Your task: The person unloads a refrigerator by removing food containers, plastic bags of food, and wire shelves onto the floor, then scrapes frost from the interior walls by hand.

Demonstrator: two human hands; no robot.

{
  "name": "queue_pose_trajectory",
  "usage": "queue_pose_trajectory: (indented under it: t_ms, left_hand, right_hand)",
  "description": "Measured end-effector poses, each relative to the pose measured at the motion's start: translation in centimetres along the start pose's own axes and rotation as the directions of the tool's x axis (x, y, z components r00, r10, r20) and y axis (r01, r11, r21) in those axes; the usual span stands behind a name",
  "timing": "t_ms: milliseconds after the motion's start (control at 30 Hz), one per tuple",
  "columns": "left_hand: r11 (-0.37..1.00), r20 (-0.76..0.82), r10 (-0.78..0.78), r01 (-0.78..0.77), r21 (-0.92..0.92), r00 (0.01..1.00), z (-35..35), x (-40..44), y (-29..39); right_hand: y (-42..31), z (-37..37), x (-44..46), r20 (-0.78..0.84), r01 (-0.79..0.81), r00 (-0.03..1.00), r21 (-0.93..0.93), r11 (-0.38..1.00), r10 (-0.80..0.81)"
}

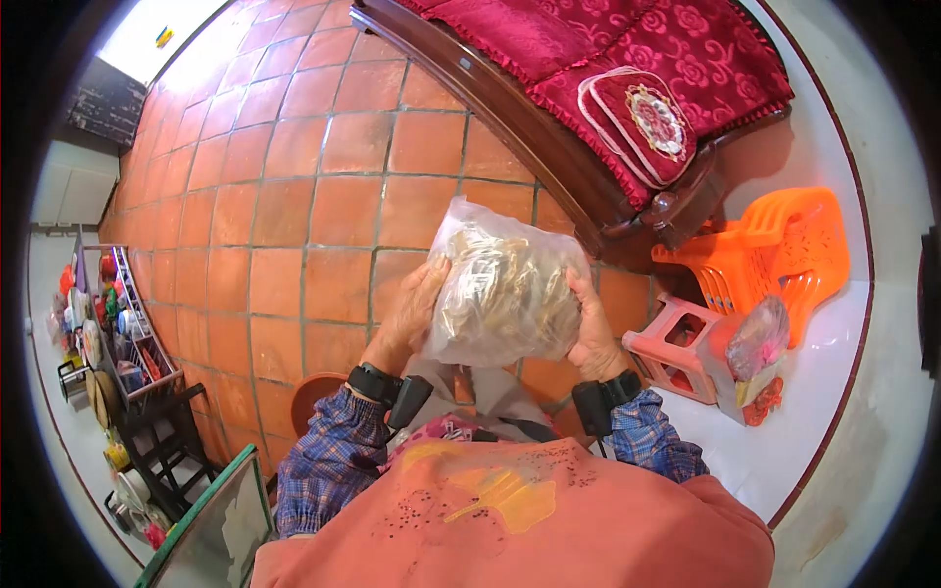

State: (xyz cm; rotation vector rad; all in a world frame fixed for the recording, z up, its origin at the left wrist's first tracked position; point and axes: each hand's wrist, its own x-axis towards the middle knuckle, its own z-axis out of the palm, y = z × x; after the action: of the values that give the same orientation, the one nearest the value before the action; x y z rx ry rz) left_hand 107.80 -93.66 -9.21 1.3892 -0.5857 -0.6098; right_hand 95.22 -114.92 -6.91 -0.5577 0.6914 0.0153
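Between my two hands is a clear plastic bag (505, 289), filled with something light brown whose kind I cannot make out through the plastic. My left hand (417, 302) grips its left side, with the thumb on the front. The right side is gripped by my right hand (591, 328), fingers partly hidden behind the bag. It is held up in front of my body, above the tiled floor (343, 206). A black band sits on each wrist.
At the upper right stands a dark wooden bench (510, 127) with red cushions. Orange plastic chairs (784, 245) and a pink stool (681, 348) are to the right. A loaded rack (137, 328) and a dark wooden stool (167, 441) stand left; a reddish-brown bucket (312, 402) is near my left forearm.
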Motion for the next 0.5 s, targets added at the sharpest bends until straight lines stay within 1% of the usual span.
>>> queue_pose_trajectory:
  t_ms: [33, 67, 100, 133, 167, 200, 233, 267, 300, 333, 367, 400, 433, 467, 500]
  left_hand:
    - [1.0, -0.011, -0.001, 0.001, -0.001, 1.0, -0.8, 0.4, 0.1]
    - [0.957, -0.026, -0.207, 0.196, -0.215, 0.978, -1.6, 0.8, 0.3]
    - [0.829, 0.002, -0.4, 0.363, -0.426, 0.916, -2.2, 1.0, 1.0]
    - [0.827, -0.016, -0.4, 0.354, -0.438, 0.916, -3.2, 1.0, 1.8]
    - [0.814, 0.01, -0.421, 0.383, -0.436, 0.907, -3.9, 1.1, 2.7]
    - [0.801, 0.036, -0.441, 0.411, -0.435, 0.897, -5.0, 1.2, 3.3]
    - [0.798, 0.021, -0.442, 0.404, -0.448, 0.897, -5.7, 1.0, 3.2]
    - [0.763, 0.033, -0.453, 0.407, -0.502, 0.891, -6.5, 0.9, 3.0]
    - [0.726, 0.049, -0.462, 0.409, -0.553, 0.886, -7.1, 0.9, 2.9]
    - [0.72, 0.039, -0.462, 0.401, -0.566, 0.886, -7.6, 0.9, 2.9]
    - [0.731, 0.083, -0.415, 0.386, -0.563, 0.906, -8.1, 0.9, 3.0]
    - [0.741, 0.127, -0.365, 0.37, -0.56, 0.922, -8.7, 0.8, 3.2]
    - [0.738, 0.119, -0.366, 0.365, -0.567, 0.923, -9.1, 0.7, 3.5]
    - [0.742, 0.109, -0.332, 0.331, -0.584, 0.937, -9.3, 0.6, 3.8]
    - [0.744, 0.097, -0.298, 0.295, -0.599, 0.95, -9.5, 0.5, 3.9]
  right_hand:
    - [0.1, 0.6, 0.6, -0.006, -0.011, 1.0, 0.02, 1.0, 0.012]
    - [0.0, 1.2, 1.2, -0.008, -0.024, 1.0, 0.033, 0.999, 0.024]
    - [0.1, 1.7, 1.7, -0.004, -0.039, 0.999, 0.015, 0.999, 0.039]
    - [0.6, 2.1, 2.3, -0.003, -0.019, 1.0, 0.012, 1.0, 0.019]
    - [0.9, 2.2, 3.0, -0.001, 0.0, 1.0, 0.009, 1.0, 0.0]
    - [1.2, 2.6, 3.9, 0.004, -0.016, 1.0, -0.008, 1.0, 0.016]
    - [1.5, 2.6, 4.6, 0.022, -0.021, 1.0, 0.031, 0.999, 0.02]
    - [1.8, 2.6, 5.2, 0.035, -0.026, 0.999, 0.071, 0.997, 0.024]
    - [2.1, 2.9, 5.9, 0.034, -0.038, 0.999, 0.056, 0.998, 0.036]
    - [2.4, 3.2, 6.5, -0.005, -0.009, 1.0, 0.05, 0.999, 0.009]
    - [2.7, 3.3, 7.0, -0.043, 0.02, 0.999, 0.044, 0.999, -0.019]
    - [3.0, 3.4, 7.7, -0.042, 0.012, 0.999, 0.034, 0.999, -0.01]
    - [3.3, 3.4, 8.4, -0.003, 0.001, 1.0, 0.039, 0.999, -0.001]
    - [3.6, 3.4, 8.9, 0.036, -0.009, 0.999, 0.043, 0.999, 0.007]
    - [3.6, 3.7, 9.2, 0.035, -0.017, 0.999, 0.034, 0.999, 0.016]
